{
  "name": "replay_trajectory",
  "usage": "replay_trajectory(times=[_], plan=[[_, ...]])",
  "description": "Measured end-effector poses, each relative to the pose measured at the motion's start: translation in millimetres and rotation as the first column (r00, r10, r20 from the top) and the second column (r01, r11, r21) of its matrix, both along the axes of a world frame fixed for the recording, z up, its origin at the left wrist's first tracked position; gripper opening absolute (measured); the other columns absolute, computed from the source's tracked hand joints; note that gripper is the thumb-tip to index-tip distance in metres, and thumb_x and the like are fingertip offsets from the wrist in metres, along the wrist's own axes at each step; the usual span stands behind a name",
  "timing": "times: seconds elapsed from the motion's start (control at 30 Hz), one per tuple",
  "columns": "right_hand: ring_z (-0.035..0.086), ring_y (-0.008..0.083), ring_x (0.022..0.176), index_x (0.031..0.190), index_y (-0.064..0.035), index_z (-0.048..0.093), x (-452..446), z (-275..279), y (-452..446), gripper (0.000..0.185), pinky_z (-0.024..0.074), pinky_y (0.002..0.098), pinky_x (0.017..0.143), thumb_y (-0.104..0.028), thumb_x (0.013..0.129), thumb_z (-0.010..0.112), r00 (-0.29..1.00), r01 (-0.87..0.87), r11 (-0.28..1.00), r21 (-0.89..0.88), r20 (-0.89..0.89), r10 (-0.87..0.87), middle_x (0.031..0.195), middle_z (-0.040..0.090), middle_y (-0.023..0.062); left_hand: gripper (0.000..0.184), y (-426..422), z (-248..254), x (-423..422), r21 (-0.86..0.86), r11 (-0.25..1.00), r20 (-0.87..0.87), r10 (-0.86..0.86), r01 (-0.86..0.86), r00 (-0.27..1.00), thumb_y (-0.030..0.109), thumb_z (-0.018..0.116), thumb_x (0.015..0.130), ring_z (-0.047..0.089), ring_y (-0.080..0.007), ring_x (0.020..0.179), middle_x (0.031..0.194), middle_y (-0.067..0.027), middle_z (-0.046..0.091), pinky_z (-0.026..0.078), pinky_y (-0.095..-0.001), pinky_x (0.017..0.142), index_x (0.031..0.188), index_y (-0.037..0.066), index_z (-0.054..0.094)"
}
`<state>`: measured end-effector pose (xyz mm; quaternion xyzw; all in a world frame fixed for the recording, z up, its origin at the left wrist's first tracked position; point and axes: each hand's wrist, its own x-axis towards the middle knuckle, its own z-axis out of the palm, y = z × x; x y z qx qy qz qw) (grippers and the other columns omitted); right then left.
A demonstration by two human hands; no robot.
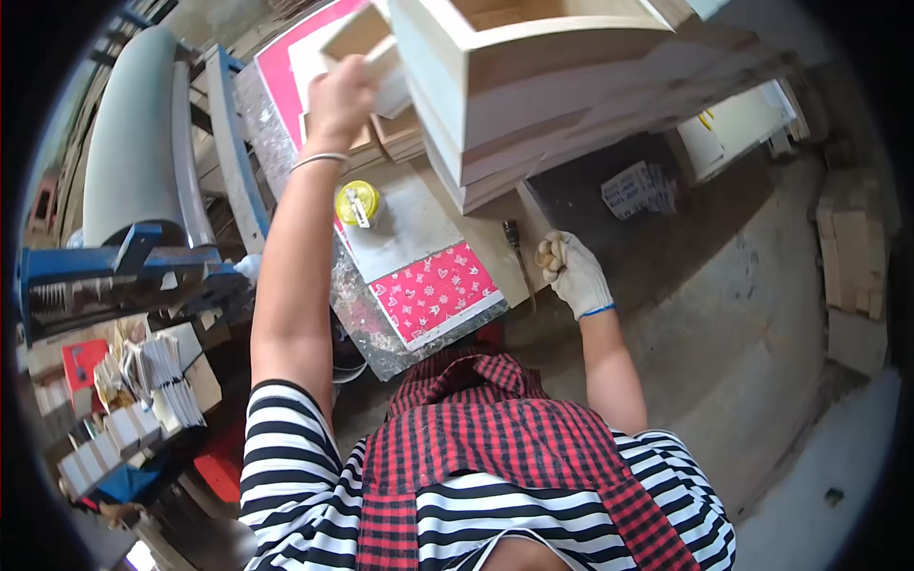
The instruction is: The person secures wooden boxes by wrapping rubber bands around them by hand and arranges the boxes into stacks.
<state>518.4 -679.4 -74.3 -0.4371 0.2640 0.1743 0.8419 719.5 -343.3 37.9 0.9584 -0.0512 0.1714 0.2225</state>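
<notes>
The most writing shows on a stack of pale cards (628, 188) to the right of the table, lettered by hand in blue in several lines; the words are too small and blurred to read. No brand can be made out on the yellow round tub (358, 202), which has a whitish object lying across its top. The pink sheet (436, 293) at the near end of the worktable (385, 358) is printed with white hearts, bows and crowns.

A large pale wooden box (562, 105) stands over the far part of the table and hides what is behind it. The left hand (341, 100), bare with a bangle at the wrist, is closed at the smaller wooden frame (356, 36) beside the box; it is probably gripping its edge, though blur hides the fingertips. The right hand (574, 274), in a white glove with tan fingertips, is curled, with nothing clearly visible in it. Just beside it lies a dark-headed brush (514, 246). A big roller machine (133, 143) stands left of the table.
</notes>
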Motion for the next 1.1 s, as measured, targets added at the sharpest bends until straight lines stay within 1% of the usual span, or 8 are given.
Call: replay_trajectory(times=[0.2,0.33,0.53,0.63,0.77,0.9,1.0,1.1], plan=[[0.050,0.0075,0.060,0.094,-0.0067,0.054,-9.8,13.5,1.0,0.010,0.0389,0.0192,0.051,-0.015,0.089,0.052,0.994,-0.105,0.995,-0.003,0.007,0.105,0.077,0.056,0.0040,0.021,37.0,36.3,-35.2,-0.653,0.752,0.274,0.121,0.092,0.954,0.006,0.063,0.077,0.060,-0.0167,0.080,0.089,-0.0095,0.063,0.046,-0.0281,0.073,0.097,0.000,0.057],[0.051,0.0070,0.060,0.093,-0.0058,0.054,-17.2,23.4,12.2,0.010,0.0402,0.0201,0.053,-0.014,0.089,0.052,0.971,-0.232,0.966,-0.115,0.031,0.237,0.078,0.056,0.0049,0.025,34.0,66.1,-146.3,-0.847,0.527,0.203,0.196,0.071,0.959,0.001,0.059,0.081,0.053,-0.0120,0.087,0.099,-0.0058,0.059,0.043,-0.0256,0.078,0.105,-0.002,0.052],[0.052,0.0081,0.066,0.094,-0.0041,0.053,-15.4,68.4,68.0,0.009,0.0429,0.0220,0.059,-0.011,0.088,0.051,0.935,-0.291,0.949,-0.119,0.177,0.309,0.083,0.057,0.0039,0.041,29.9,34.9,-302.3,-0.985,0.091,-0.160,-0.180,-0.146,0.971,0.006,0.065,0.079,0.056,-0.0188,0.098,0.107,-0.0095,0.058,0.043,-0.0329,0.089,0.115,-0.002,0.048],[0.054,0.0093,0.071,0.095,-0.0029,0.053,-21.0,107.8,93.4,0.011,0.0445,0.0228,0.063,-0.010,0.088,0.050,0.900,-0.302,0.920,-0.252,0.243,0.362,0.087,0.057,0.0036,0.034,8.4,20.3,-338.7,-0.956,0.060,-0.292,-0.241,-0.287,0.925,0.004,0.067,0.076,0.059,-0.0160,0.089,0.099,-0.0081,0.061,0.047,-0.0293,0.081,0.106,-0.001,0.052],[0.055,0.0109,0.081,0.099,-0.0010,0.052,-50.5,140.7,96.9,0.016,0.0454,0.0236,0.071,-0.007,0.085,0.052,0.835,-0.485,0.872,-0.065,0.260,0.484,0.093,0.058,0.0041,0.039,0.5,9.2,-378.9,-0.944,0.014,-0.324,-0.239,-0.330,0.915,0.007,0.068,0.075,0.059,-0.0165,0.093,0.102,-0.0094,0.061,0.047,-0.0293,0.082,0.109,-0.002,0.051],[0.055,0.0106,0.086,0.100,-0.0003,0.053,-79.9,160.6,86.2,0.021,0.0438,0.0240,0.077,-0.006,0.081,0.057,0.675,-0.433,0.794,-0.426,0.431,0.599,0.097,0.058,0.0047,0.045,4.8,23.3,-398.2,-0.924,0.213,-0.376,-0.344,-0.319,0.860,0.012,0.069,0.076,0.058,-0.0174,0.096,0.106,-0.0104,0.060,0.046,-0.0295,0.084,0.113,-0.003,0.049],[0.055,0.0109,0.087,0.094,-0.0002,0.056,-80.0,170.8,79.9,0.021,0.0432,0.0260,0.079,-0.002,0.074,0.062,0.631,-0.532,0.617,-0.580,0.215,0.746,0.097,0.059,0.0049,0.049,1.1,30.0,-389.8,-0.940,0.118,-0.342,-0.285,-0.321,0.896,0.016,0.070,0.076,0.058,-0.0179,0.099,0.109,-0.0107,0.059,0.045,-0.0300,0.086,0.116,-0.004,0.048],[0.055,0.0110,0.084,0.089,-0.0005,0.057,-78.9,165.5,61.8,0.019,0.0436,0.0260,0.076,0.000,0.071,0.063,0.647,-0.616,0.700,-0.360,0.275,0.711,0.092,0.059,0.0051,0.051,-8.8,25.4,-386.7,-0.956,0.038,-0.291,-0.264,-0.292,0.919,0.018,0.070,0.077,0.057,-0.0185,0.101,0.111,-0.0111,0.058,0.044,-0.0304,0.088,0.117,-0.005,0.047]])
